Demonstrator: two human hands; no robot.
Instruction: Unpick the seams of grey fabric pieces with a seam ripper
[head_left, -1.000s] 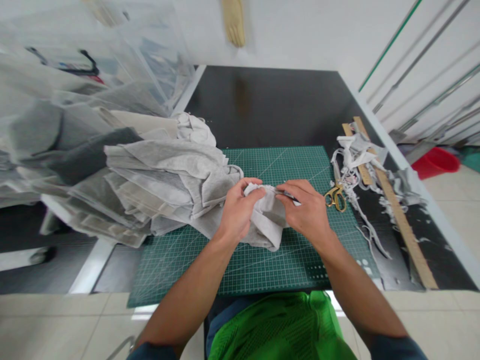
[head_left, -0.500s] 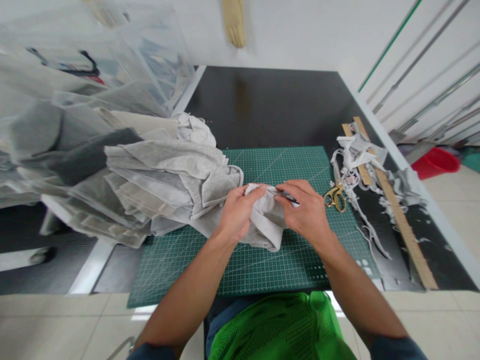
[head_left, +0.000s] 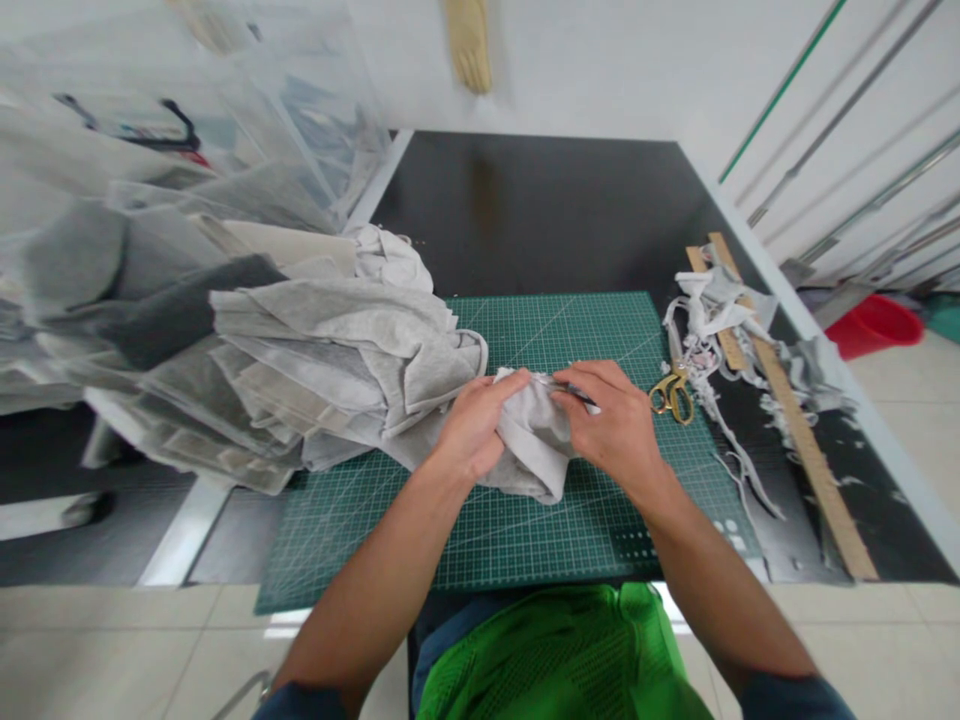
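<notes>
Pinched by my left hand (head_left: 477, 422) is the edge of a light grey piece of fabric (head_left: 534, 462), which is folded and drapes over the green cutting mat (head_left: 420, 550). My right hand (head_left: 609, 415) is closed around a small dark, slim tool (head_left: 579, 394), its thin tip at the fabric's upper edge. Most of the tool is hidden in my fingers, so its exact kind cannot be made out. The cloth runs left beneath my left wrist toward a bigger heap of grey fabric (head_left: 360, 330).
Gold-handled scissors (head_left: 673, 397) lie right of my right hand, by tangled fabric scraps (head_left: 705, 310). A long wooden ruler (head_left: 806, 450) lies along the table's right side. Clear plastic bags (head_left: 300, 110) stand back left; a red bucket (head_left: 877, 325) is beyond the right edge.
Very little differs. My left thumb and fingers have shifted slightly along the fabric edge, and the fabric between my hands lies a little differently.
</notes>
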